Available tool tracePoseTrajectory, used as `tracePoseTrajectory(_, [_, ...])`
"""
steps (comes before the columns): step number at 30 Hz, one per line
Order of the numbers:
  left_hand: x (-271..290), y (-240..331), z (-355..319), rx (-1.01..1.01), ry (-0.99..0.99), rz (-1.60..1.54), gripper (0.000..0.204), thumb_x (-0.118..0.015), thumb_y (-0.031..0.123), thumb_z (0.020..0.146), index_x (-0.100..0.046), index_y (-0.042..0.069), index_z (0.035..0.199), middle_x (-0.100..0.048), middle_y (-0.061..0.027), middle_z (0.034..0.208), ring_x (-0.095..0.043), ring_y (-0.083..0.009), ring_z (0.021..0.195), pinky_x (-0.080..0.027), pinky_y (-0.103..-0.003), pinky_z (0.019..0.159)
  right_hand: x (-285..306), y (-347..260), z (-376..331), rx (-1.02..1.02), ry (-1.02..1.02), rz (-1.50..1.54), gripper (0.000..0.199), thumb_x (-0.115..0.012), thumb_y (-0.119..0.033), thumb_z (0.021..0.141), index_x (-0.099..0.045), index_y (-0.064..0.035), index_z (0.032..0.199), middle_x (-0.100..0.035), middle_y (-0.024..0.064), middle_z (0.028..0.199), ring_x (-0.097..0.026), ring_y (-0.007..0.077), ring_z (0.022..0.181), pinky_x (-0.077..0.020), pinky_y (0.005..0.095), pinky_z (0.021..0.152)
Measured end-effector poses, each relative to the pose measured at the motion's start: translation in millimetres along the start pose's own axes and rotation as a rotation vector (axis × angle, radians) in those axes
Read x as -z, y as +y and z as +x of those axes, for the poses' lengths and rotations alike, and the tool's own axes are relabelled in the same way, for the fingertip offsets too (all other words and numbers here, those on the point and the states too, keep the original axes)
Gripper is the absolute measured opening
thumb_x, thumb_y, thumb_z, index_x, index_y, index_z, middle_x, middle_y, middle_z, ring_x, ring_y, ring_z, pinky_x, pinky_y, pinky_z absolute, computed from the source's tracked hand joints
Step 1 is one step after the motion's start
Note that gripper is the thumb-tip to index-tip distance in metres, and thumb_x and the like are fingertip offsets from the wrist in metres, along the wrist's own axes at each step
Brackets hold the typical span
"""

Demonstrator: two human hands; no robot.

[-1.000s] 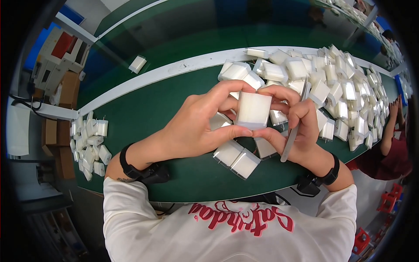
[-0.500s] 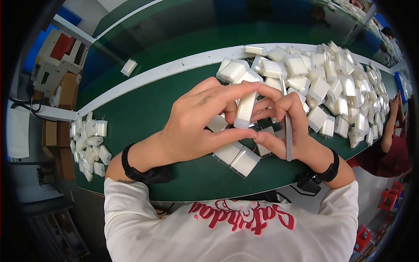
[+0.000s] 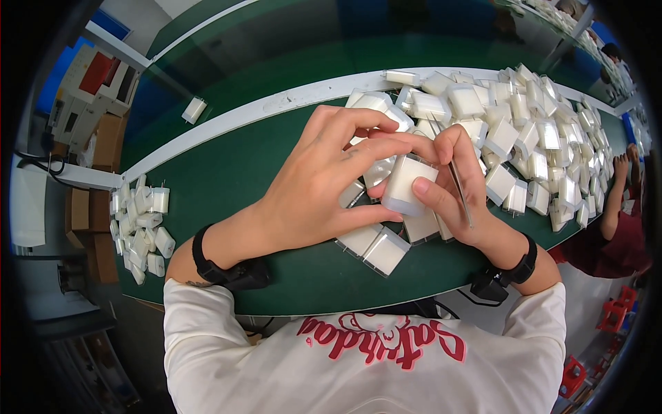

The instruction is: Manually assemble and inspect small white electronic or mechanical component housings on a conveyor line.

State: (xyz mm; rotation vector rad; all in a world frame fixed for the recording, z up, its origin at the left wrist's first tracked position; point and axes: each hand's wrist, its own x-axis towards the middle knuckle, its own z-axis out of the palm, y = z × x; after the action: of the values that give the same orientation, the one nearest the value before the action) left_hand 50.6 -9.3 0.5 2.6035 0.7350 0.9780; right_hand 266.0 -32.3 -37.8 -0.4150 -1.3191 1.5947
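Small white plastic block now tipped back to show a broad frosted face, where half a second ago only a thin edge was showing and a second ago the flat square front. So: turned over and round between the fingers, looks like an all-sides check of one piece, likely near done. Held up just above the green belt, pinched between both hands. Left hand curled over the top and near side, fingers closed snug on it. Right hand gripping from the other side, thumb pressed flat on the front face, plus a thin metal tool, tweezers or a pick, tucked along the fingers and pointing down.

Hard to make out: the tool's tip, lost against the palm. Back and underside of the block covered by fingers, so any pins there unseen. A couple of loose blocks just under the hands, partly hidden. Big heap of blocks to the right, bent by the lens; smaller pile far left. Another person's arm cut off at the right edge.
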Motion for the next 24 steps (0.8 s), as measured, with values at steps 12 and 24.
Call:
tracePoseTrajectory(12, [3.7, -6.2, -0.2, 0.045, 0.082, -0.128, 0.064, -0.089, 0.015, 0.065, -0.059, 0.003, 0.120, -0.064, -0.0121, 0.121, -0.058, -0.0225, 0.097, -0.049, -0.031, 0.076, 18.1, 8.2, 4.5, 0.476, -0.014, -0.629, 0.062, -0.083, 0.000, 0.074, -0.028, -0.0092, 0.099, -0.046, 0.0315, 0.129, -0.068, 0.0297, 0.102, -0.0612, 0.0335, 0.080])
tracePoseTrajectory(24, [14.6, -43.7, 5.6, 0.636, -0.015, -0.650, 0.066, -0.082, 0.003, 0.074, -0.045, 0.003, 0.128, -0.056, 0.0021, 0.079, -0.051, -0.0054, 0.072, -0.041, -0.021, 0.068, 8.1, 8.1, 6.8, 0.368, 0.104, -0.820, 0.045, -0.075, -0.003, 0.083, -0.032, -0.0062, 0.096, -0.044, 0.0324, 0.139, -0.065, 0.0299, 0.108, -0.0575, 0.0331, 0.079])
